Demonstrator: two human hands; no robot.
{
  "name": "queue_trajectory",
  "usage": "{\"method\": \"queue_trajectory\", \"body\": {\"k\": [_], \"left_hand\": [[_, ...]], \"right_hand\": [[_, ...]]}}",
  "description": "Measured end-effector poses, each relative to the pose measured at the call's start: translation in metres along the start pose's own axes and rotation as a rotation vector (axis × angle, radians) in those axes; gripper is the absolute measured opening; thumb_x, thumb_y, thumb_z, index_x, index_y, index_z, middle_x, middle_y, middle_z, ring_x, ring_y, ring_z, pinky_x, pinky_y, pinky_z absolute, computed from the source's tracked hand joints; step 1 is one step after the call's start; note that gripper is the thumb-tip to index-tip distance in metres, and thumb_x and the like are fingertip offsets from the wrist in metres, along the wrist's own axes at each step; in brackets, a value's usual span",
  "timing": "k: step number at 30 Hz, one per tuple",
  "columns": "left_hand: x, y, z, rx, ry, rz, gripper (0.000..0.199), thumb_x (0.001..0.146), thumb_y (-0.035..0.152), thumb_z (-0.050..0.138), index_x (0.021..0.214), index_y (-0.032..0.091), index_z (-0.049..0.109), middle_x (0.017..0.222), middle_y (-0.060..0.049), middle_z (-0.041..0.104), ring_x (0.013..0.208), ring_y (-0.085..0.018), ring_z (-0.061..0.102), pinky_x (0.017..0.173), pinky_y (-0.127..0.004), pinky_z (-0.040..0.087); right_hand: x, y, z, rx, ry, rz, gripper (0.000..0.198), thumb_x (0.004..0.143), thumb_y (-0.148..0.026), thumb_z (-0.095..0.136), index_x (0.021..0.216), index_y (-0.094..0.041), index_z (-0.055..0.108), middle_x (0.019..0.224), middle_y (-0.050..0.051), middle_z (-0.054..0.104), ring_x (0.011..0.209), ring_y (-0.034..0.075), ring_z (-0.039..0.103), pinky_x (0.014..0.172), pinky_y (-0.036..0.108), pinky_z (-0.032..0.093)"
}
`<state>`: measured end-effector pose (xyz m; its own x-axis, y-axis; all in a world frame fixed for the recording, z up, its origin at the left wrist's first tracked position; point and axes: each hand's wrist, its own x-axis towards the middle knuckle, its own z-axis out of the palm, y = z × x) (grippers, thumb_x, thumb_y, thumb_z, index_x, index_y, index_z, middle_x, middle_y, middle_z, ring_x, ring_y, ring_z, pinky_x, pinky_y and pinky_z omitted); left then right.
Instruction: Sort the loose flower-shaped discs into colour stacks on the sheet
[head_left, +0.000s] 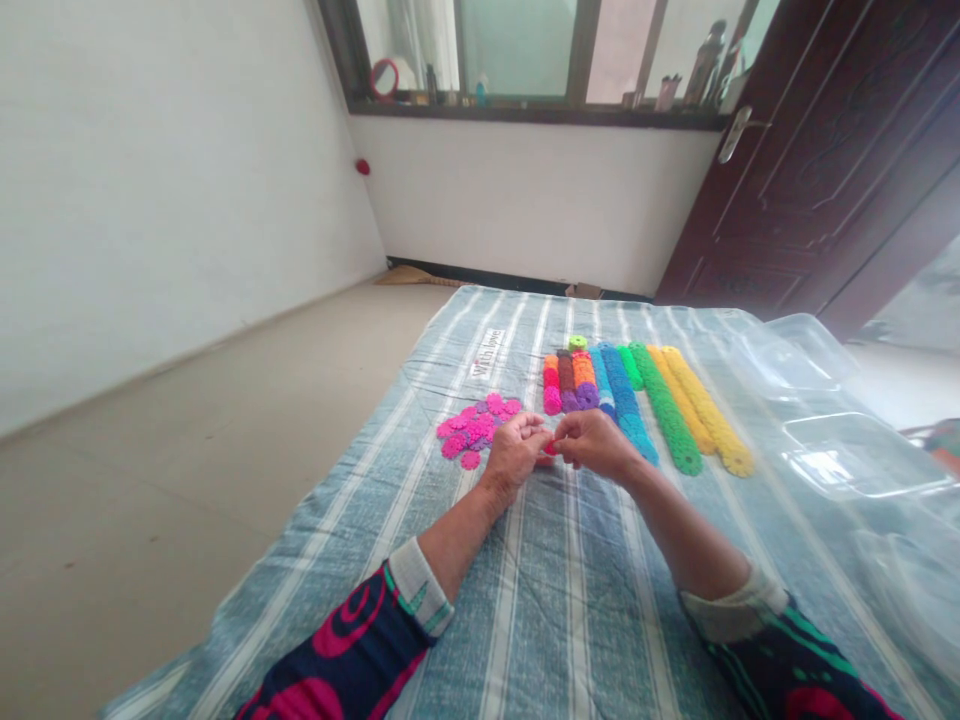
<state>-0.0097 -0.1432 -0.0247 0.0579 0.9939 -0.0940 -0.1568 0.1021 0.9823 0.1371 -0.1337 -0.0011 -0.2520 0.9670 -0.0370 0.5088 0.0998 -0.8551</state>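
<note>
My left hand [519, 446] and my right hand [596, 443] meet over the striped cloth, fingers pinched. Between their fingertips is a small red disc [550, 448], partly hidden, which both seem to hold. Left of my left hand lies a loose pile of pink and purple notched plastic discs [474, 428]. Beyond my hands, short rows of overlapping red, brown, orange and purple discs [570, 380] lie side by side. Longer rows follow to the right: blue discs [626, 400], green discs [667, 415] and yellow discs [709, 415].
A striped blue-grey cloth [450, 600] covers the surface under my hands. Clear plastic containers [862, 455] stand along its right side. Behind are a window sill [525, 112] with small items, a dark red door [810, 150] and a white wall [150, 180] on the left.
</note>
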Motion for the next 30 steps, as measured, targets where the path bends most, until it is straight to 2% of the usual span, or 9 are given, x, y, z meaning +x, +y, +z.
{"method": "queue_trajectory", "body": {"k": [3,7,12,16,21,30], "left_hand": [[0.009,0.001,-0.009,0.160,0.125,0.153,0.021,0.074,0.025,0.065,0.092,0.015,0.062,0.076,-0.002,0.068,0.063,-0.015,0.066,0.053,-0.023,0.054],[0.023,0.006,-0.029,0.382,0.336,0.384,0.017,0.077,0.026,0.059,0.090,0.016,0.064,0.082,-0.005,0.070,0.071,-0.016,0.068,0.070,-0.028,0.056],[0.034,0.014,-0.055,0.590,0.533,0.516,0.017,0.078,0.025,0.054,0.088,0.017,0.066,0.086,-0.005,0.072,0.081,-0.018,0.068,0.081,-0.031,0.055],[0.042,0.015,-0.071,0.680,0.621,0.524,0.017,0.079,0.025,0.052,0.085,0.018,0.067,0.086,-0.005,0.072,0.082,-0.019,0.067,0.083,-0.032,0.054],[0.050,0.012,-0.085,0.746,0.664,0.496,0.019,0.079,0.024,0.051,0.085,0.018,0.067,0.087,-0.006,0.072,0.082,-0.020,0.066,0.083,-0.031,0.053],[0.049,0.013,-0.090,1.030,0.576,0.392,0.020,0.076,0.016,0.050,0.084,0.019,0.068,0.090,-0.006,0.070,0.085,-0.020,0.064,0.083,-0.029,0.049]], "right_hand": [[0.012,-0.003,-0.006,-0.102,0.070,-0.012,0.008,0.075,-0.014,0.065,0.067,-0.015,0.066,0.050,-0.003,0.059,0.045,0.010,0.055,0.047,0.019,0.038],[0.029,-0.004,-0.010,-0.408,0.171,-0.018,0.007,0.078,-0.020,0.067,0.075,-0.017,0.072,0.065,0.002,0.069,0.063,0.014,0.064,0.056,0.021,0.040],[0.044,-0.006,-0.007,-0.703,0.183,0.042,0.015,0.084,-0.027,0.062,0.087,-0.021,0.075,0.090,0.006,0.074,0.088,0.020,0.067,0.066,0.024,0.042],[0.050,-0.012,-0.005,-0.770,0.158,0.096,0.020,0.084,-0.024,0.057,0.092,-0.020,0.075,0.097,0.009,0.074,0.094,0.023,0.068,0.069,0.025,0.044],[0.053,-0.014,-0.005,-0.799,0.152,0.142,0.022,0.084,-0.025,0.057,0.095,-0.019,0.075,0.098,0.012,0.073,0.096,0.025,0.068,0.072,0.028,0.047],[0.051,-0.013,-0.004,-0.817,0.175,0.161,0.025,0.086,-0.026,0.056,0.103,-0.019,0.072,0.103,0.013,0.072,0.099,0.027,0.067,0.074,0.029,0.048]]}}
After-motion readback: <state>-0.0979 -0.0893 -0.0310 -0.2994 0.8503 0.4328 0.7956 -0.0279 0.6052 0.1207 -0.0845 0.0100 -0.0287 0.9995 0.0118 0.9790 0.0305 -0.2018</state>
